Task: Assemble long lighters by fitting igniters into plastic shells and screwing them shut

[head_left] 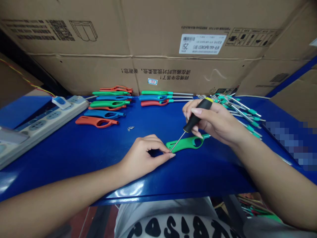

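In my right hand [210,120] is a screwdriver [198,115] with a black and yellow handle, its thin shaft slanting down to the left. The tip meets the pinched thumb and forefinger of my left hand [146,152]; what they hold there is too small to make out. Just beside these fingertips lies the handle end of a green gas lighter [184,144], flat on the blue table [148,185]. Part of its metal tube is hidden behind my right hand. A little pile of small screws [130,128] sits beyond my left hand.
Orange, green and blue lighter handles [105,114] lie at the back left. Three lighters with tubes [167,98] are at the back centre. Several metal tubes with teal ends [244,110] are heaped right. A power strip [47,122] borders the left; a cardboard box [153,39] stands behind.
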